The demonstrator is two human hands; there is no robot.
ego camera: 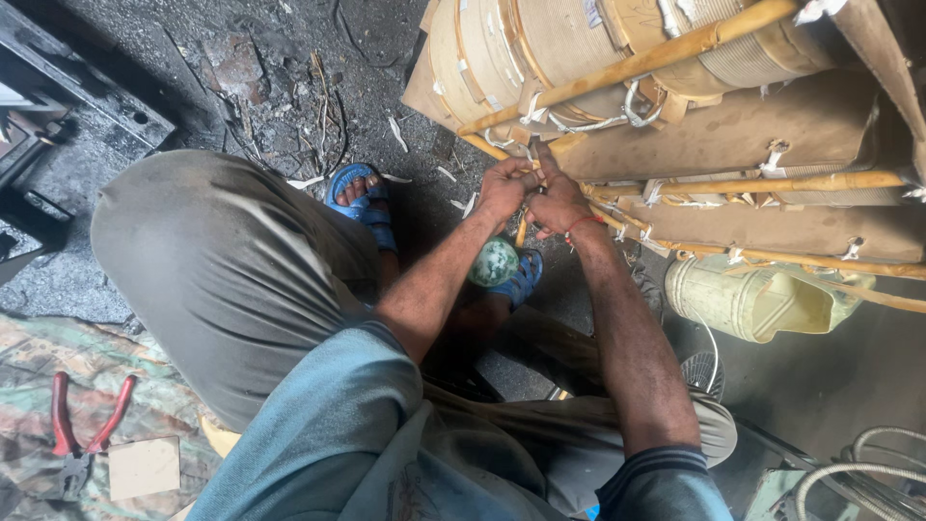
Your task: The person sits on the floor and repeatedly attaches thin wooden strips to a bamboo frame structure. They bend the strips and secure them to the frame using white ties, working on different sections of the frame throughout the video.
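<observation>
My left hand (503, 185) and my right hand (559, 201) meet at the lower edge of a large coil assembly (733, 125) wrapped in brown paper and braced with bamboo-coloured sticks (637, 64). Both hands pinch at a white tie or strip at a stick joint; the strip itself is mostly hidden by the fingers. My right forefinger points up along the stick. A red thread circles my right wrist. A green round roll (494, 261) lies just below the hands, by my foot.
Red-handled pliers (77, 429) and a small cardboard square (144, 467) lie on patterned cloth at lower left. A pale green plastic container (752, 299) lies on its side to the right. Blue sandals (362, 198), dark dirty floor with scraps, hoses at lower right.
</observation>
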